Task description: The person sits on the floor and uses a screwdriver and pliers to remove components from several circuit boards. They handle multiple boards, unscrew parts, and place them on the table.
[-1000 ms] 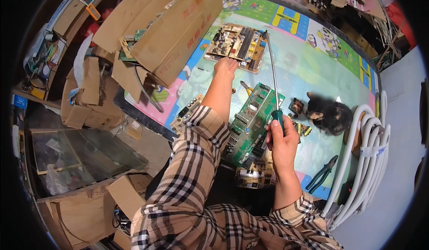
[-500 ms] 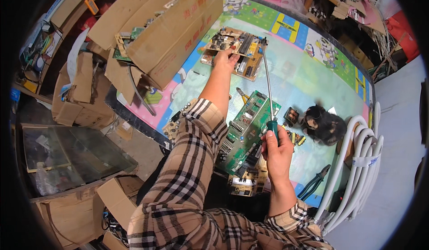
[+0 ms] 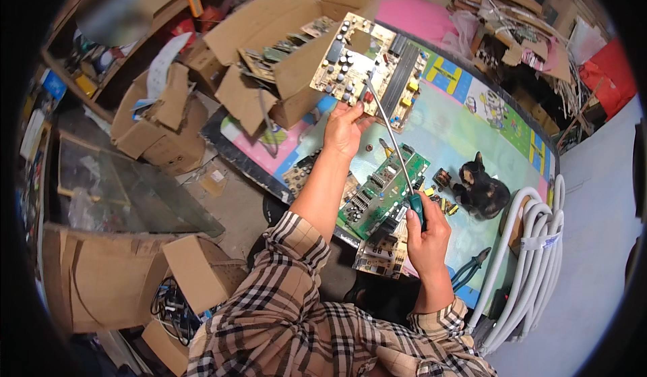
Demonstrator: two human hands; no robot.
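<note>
A tan circuit board (image 3: pixel 381 63) with dark heat sinks and capacitors is lifted and tilted above the table. My left hand (image 3: pixel 345 129) grips its near edge, fingers beneath it. In my right hand (image 3: pixel 429 239), closed, is the green handle of a long-shafted screwdriver (image 3: pixel 394 137). The shaft slants up across the board's face; whether the tip touches it I cannot tell. Below the shaft lies a green circuit board (image 3: pixel 384 191), overlapping a tan board (image 3: pixel 377 259) at the table's near edge. More component-covered boards (image 3: pixel 310 175) sit partly behind my left forearm.
A dark cat (image 3: pixel 488 191) sits right of the green board, beside a small coil (image 3: pixel 442 177). Dark-handled pliers (image 3: pixel 472 269) lie near a bundled white hose (image 3: pixel 542 235). An open cardboard box (image 3: pixel 296 100) of boards stands at the far left. Scrap (image 3: pixel 519 33) is piled far right.
My left hand has raised the tan board off the table and tilted it. The screwdriver's shaft now crosses its face. The whole view has shifted, and the cat's head is up.
</note>
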